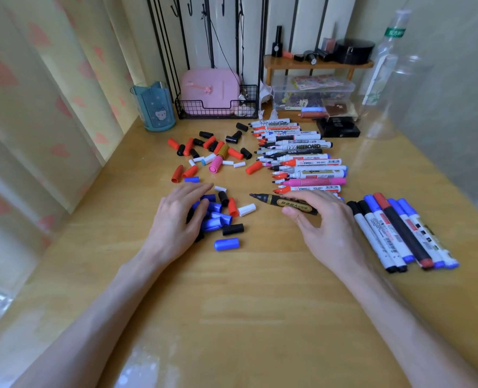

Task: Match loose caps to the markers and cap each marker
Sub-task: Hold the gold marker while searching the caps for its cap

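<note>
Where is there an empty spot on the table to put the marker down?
The widest bare wood lies near the table edge, between the two forearms, below the lone blue cap. A smaller free strip runs between the right hand and the capped markers. It is crowded by the loose caps and the uncapped markers.

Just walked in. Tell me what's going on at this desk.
A person is sorting markers and caps. The right hand holds an uncapped black marker, tip pointing left. The left hand rests on a heap of blue caps. More uncapped markers lie in a row behind; capped markers sit to the right.
</note>
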